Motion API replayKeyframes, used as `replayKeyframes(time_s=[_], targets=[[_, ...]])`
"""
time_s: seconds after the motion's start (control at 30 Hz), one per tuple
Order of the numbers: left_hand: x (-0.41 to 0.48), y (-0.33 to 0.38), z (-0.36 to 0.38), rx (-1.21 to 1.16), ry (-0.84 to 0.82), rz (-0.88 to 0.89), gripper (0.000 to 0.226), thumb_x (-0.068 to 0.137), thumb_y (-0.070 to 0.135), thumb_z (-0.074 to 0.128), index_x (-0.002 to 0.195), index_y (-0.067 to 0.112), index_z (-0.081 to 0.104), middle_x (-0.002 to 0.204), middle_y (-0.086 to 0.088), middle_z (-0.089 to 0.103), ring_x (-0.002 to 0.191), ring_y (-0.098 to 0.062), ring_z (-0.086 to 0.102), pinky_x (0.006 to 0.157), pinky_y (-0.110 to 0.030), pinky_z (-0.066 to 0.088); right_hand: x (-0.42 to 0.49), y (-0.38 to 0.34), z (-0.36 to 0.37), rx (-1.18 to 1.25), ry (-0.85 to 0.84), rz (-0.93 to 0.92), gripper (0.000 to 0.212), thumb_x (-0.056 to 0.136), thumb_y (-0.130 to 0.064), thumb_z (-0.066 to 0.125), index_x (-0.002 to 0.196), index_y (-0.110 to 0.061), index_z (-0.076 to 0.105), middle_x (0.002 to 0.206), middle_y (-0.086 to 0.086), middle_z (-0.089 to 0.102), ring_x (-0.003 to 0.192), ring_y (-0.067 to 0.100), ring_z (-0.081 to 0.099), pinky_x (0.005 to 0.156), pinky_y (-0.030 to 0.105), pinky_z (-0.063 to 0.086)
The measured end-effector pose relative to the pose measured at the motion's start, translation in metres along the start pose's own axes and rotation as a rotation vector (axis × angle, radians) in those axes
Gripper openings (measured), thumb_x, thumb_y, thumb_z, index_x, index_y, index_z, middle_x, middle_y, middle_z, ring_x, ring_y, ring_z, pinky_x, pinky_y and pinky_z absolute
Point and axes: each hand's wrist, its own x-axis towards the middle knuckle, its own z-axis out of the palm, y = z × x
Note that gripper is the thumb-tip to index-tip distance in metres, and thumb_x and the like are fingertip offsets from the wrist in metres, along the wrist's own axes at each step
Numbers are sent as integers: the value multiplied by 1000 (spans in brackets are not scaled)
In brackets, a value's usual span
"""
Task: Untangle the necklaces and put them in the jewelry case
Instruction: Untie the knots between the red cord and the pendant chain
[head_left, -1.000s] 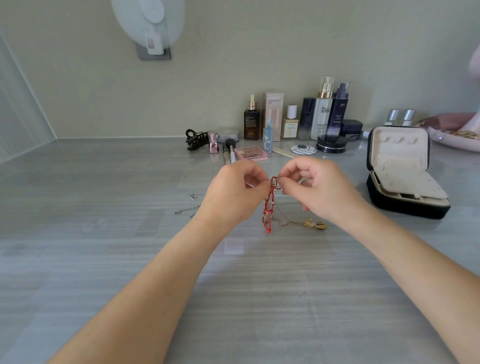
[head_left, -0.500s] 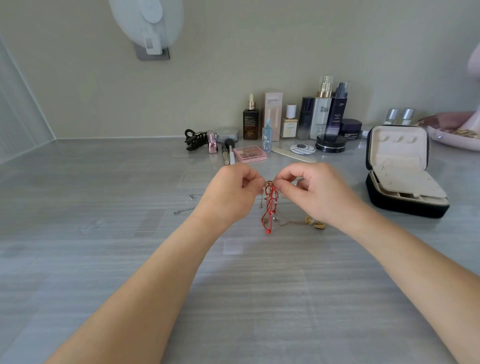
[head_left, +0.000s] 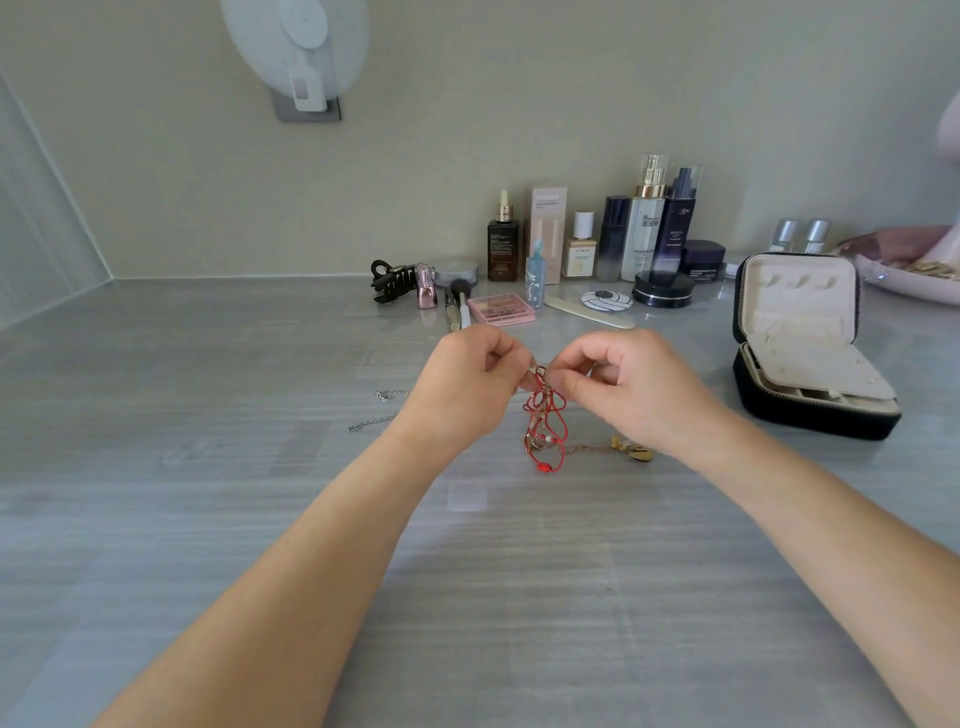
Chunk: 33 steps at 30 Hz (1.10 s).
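Since the earlier frames, the red cord necklace (head_left: 545, 423) is opening out: what was hanging as one narrow strand is now spreading into several loose loops, while both hands are staying at much the same spot above the table (head_left: 467, 597). We are finding the left hand (head_left: 467, 387) and the right hand (head_left: 641, 395) both narrowed to a pinch, thumb and forefinger of each closing on the top of the tangle, fingertips almost meeting. We are judging that the tangle is being held up off the surface so that its own weight is pulling the loops apart and showing where the strands are crossing; the two pinches are sitting close together, likely because the knot being worked is lying between them. The red cord necklace is hanging directly below the fingertips, its lowest loop touching or nearly touching the table; we are unable to tell which. A gold chain (head_left: 587, 447) is threading out of the lower tangle and trailing to the right, its pendant (head_left: 638, 452) resting on the table just under the right wrist; a silver chain (head_left: 375, 423) is lying apart, left of the left wrist. The jewelry case (head_left: 810, 415) is standing open well to the right, holding no necklace that we are seeing.
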Motion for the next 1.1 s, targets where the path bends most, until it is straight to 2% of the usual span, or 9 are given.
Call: replayKeyframes(time_s=[0.13, 0.23, 0.33, 0.43, 0.57, 0.67, 0.8, 1.0, 1.1], targets=[[-1, 1, 0, -25, 8, 1, 27, 93, 11, 49, 68, 20, 52, 64, 8, 60, 59, -2, 53, 52, -7, 39, 0, 1, 1, -5, -16, 3, 14, 81, -20, 69, 73, -31, 66, 68, -10, 63, 45, 2, 47, 46, 10, 32], [-1, 1, -1, -45, 26, -3, 27, 93, 10, 49, 68, 20, 51, 63, 6, 59, 62, -8, 54, 49, -7, 38, -1, 0, 2, -41, -31, 10, 10, 81, -19, 68, 75, -27, 67, 59, -13, 58, 44, -1, 46, 45, 9, 32], [-1, 2, -1, -68, 30, -10, 26, 93, 10, 49, 69, 19, 52, 62, 4, 58, 60, -8, 53, 46, -6, 37, -2, 0, 4, -52, -49, 22, 16, 81, -17, 67, 70, -28, 63, 48, -20, 54, 44, -3, 46, 46, 8, 32], [-1, 4, -1, -105, 19, -46, 25, 94, 9, 48, 70, 18, 51, 63, 3, 58, 59, -7, 53, 43, -4, 34, -1, 2, 5, -43, -52, 37, 22, 80, -16, 66, 65, -31, 59, 51, -15, 53, 46, -1, 46, 50, 11, 32], [-2, 5, -2, -119, 10, -53, 24, 95, 9, 45, 72, 17, 50, 64, 3, 59, 59, -6, 52, 44, -3, 36, -2, 1, 4, -29, -56, 40, 17, 80, -17, 64, 69, -30, 62, 54, -14, 54, 47, 0, 46, 50, 11, 34], [-2, 6, -2, -116, 4, -61, 24, 95, 9, 45, 73, 18, 50, 64, 3, 59, 59, -7, 52, 45, -3, 36, -2, -1, 5, -28, -69, 33, 15, 80, -18, 67, 71, -28, 64, 47, -16, 52, 45, 0, 46, 47, 10, 32], [0, 2, -3, -90, 43, -80, 24, 95, 10, 45, 73, 19, 50, 65, 4, 58, 59, -7, 52, 43, -3, 35, -1, 1, 5, 22, -46, 56, 21, 79, -14, 67, 67, -30, 62, 56, -13, 56, 53, 2, 48, 59, 16, 40], [1, -4, -2, 74, 122, -15, 12, 91, 13, 52, 82, 20, 54, 71, 12, 51, 60, -6, 45, 54, -19, 35, 0, -5, 2, 140, -33, 110, 21, 81, -12, 65, 65, -26, 62, 64, -5, 60, 60, 5, 51, 64, 18, 43], [-1, 0, -2, 104, 125, 75, 21, 88, 19, 57, 71, 28, 52, 70, 15, 53, 59, -4, 47, 58, -22, 39, 1, -5, 2, 144, -15, 139, 21, 82, -12, 64, 66, -23, 63, 64, -2, 60, 58, 3, 49, 60, 13, 41]])
